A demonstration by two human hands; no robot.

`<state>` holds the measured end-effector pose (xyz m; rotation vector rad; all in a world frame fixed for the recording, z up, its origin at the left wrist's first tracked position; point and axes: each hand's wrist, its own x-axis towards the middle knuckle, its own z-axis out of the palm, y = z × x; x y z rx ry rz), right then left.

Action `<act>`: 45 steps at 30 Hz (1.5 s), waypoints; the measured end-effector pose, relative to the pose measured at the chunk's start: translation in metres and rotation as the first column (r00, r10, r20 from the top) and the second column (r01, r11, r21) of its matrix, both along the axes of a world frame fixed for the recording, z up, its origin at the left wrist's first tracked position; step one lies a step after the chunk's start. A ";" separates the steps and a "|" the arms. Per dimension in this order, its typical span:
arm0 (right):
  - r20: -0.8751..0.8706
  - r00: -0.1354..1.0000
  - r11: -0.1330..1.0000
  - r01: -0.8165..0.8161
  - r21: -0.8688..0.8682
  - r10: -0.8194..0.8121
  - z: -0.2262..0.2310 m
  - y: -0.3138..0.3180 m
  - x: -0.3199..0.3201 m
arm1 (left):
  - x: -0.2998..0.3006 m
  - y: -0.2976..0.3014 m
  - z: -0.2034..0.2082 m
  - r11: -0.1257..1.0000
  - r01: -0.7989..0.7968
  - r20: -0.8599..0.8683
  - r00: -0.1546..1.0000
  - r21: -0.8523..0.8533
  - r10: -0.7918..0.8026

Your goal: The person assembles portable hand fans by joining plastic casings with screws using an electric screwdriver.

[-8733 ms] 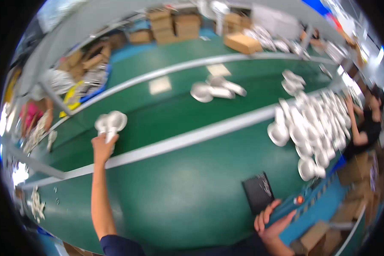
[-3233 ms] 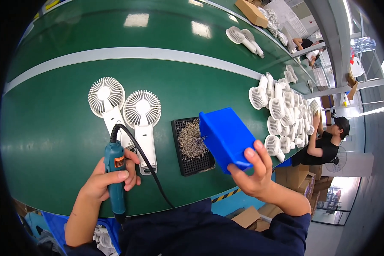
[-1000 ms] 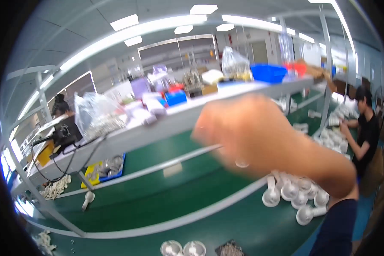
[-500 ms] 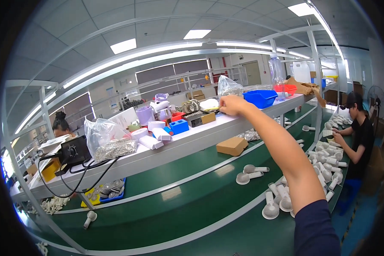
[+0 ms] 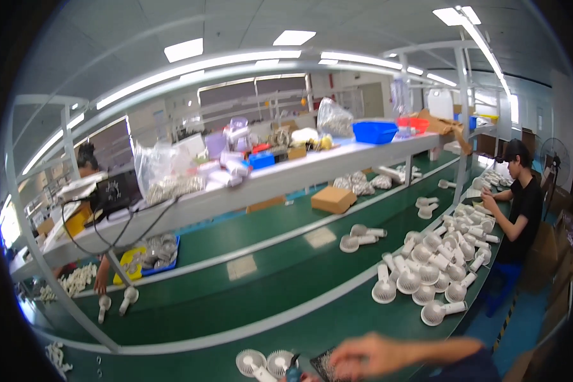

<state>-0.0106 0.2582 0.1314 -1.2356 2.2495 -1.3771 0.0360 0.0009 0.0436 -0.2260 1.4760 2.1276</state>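
Note:
At the lower edge, my right hand (image 5: 363, 356) is over a dark tray (image 5: 323, 364) holding small parts too fine to name. Motion smears its fingers, so their grip is unclear. Beside the tray, a teal and black tool (image 5: 293, 370) shows at the frame's bottom. A sliver of skin next to it may be my left hand, whose fingers are hidden. Two white handheld-fan bodies with round grilles (image 5: 251, 363) lie left of the tool.
White handheld fans (image 5: 426, 267) are heaped on the right of the green bench. A metal shelf (image 5: 286, 169) crosses above, bearing bags, a blue bin (image 5: 374, 132) and plastic parts. A co-worker (image 5: 521, 197) sits at right; another person's hand (image 5: 102, 280) touches a fan at left.
My right hand has come down from the shelf to the dark tray near me. The view has tipped downward, bringing in the tool and two fan bodies. Another person's hand has appeared at left.

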 end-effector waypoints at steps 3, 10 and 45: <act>0.394 0.841 0.790 0.509 -0.342 -0.371 -0.059 -0.063 0.098 | -0.037 0.048 0.004 0.986 0.095 -0.203 0.972 -0.134 -0.121; 0.438 0.500 0.460 0.864 -0.203 -0.747 -0.128 -0.018 0.140 | 0.013 0.135 0.018 0.936 0.306 -0.511 0.784 -0.175 -0.352; 0.934 0.317 0.182 0.940 -0.288 -0.162 -0.167 0.010 0.078 | -0.113 0.077 -0.059 0.219 -0.272 -0.304 0.325 -0.937 -0.896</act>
